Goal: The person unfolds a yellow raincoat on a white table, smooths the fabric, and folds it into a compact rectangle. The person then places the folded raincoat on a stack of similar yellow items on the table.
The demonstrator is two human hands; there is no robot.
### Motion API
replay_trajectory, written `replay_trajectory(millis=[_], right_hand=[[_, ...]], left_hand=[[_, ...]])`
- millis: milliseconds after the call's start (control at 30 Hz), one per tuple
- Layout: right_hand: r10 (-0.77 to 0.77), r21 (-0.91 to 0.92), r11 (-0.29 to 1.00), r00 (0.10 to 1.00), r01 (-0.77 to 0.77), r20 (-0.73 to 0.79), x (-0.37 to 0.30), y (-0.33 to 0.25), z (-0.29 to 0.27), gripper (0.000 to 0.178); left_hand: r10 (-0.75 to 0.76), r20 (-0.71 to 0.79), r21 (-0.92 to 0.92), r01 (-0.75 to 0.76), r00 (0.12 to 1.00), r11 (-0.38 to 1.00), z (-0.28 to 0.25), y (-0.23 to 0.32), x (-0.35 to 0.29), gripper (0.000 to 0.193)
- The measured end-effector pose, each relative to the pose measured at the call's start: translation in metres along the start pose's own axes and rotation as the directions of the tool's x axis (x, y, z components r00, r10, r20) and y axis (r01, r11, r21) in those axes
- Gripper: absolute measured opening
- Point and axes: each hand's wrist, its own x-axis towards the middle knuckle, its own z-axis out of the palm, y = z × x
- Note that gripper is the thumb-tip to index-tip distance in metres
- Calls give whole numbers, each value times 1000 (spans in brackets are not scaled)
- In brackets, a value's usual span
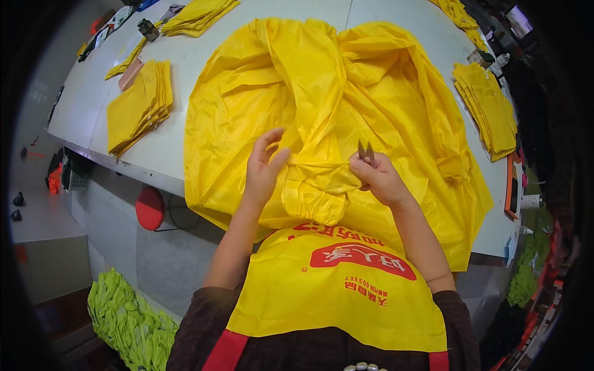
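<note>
A large yellow garment (247, 105) of thin, shiny fabric is spread in folds over the table in front of me. Its gathered, elastic-looking cuff (315, 201) lies at the near middle, between my hands. My right hand (385, 179) is closed around small thread snips (366, 152), whose two pointed blades stick up past the fingers. The same hand also pinches the fabric beside the cuff. At the cuff's left, my left hand (265, 168) has its thumb and fingers apart, with nothing visible between them; the thumb tip is close to the cloth.
Stacks of folded yellow pieces lie on the white table (167, 164), one stack (141, 108) at left and another (489, 111) at right. A dark bottle (148, 29) stands far left. Below are a red stool (150, 209) and a lime-green fabric heap (133, 321). I wear a yellow apron (334, 303).
</note>
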Motion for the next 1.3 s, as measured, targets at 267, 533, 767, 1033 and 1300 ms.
replay_trajectory(millis=[267, 533, 767, 1033, 1300], right_hand=[[58, -63, 997, 996, -54, 71, -15, -7, 11, 17], [-25, -252, 968, 1000, 22, -10, -20, 15, 8, 13], [-452, -663, 683, 890, 306, -56, -34, -8, 31, 17], [-575, -818, 423, 813, 390, 91, -32, 6, 31, 21], [-447, -924, 179, 864, 337, 229, -47, -16, 47, 23]], left_hand=[[-289, 492, 46, 307, 821, 950, 18, 45, -18, 15], [-444, 399, -154, 536, 802, 830, 31, 37, -40, 27], [-486, 243, -215, 535, 840, 817, 39, 55, -46, 27], [-382, 226, -22, 397, 896, 918, 45, 54, -51, 27], [-419, 187, -7, 428, 889, 904, 53, 48, -49, 29]])
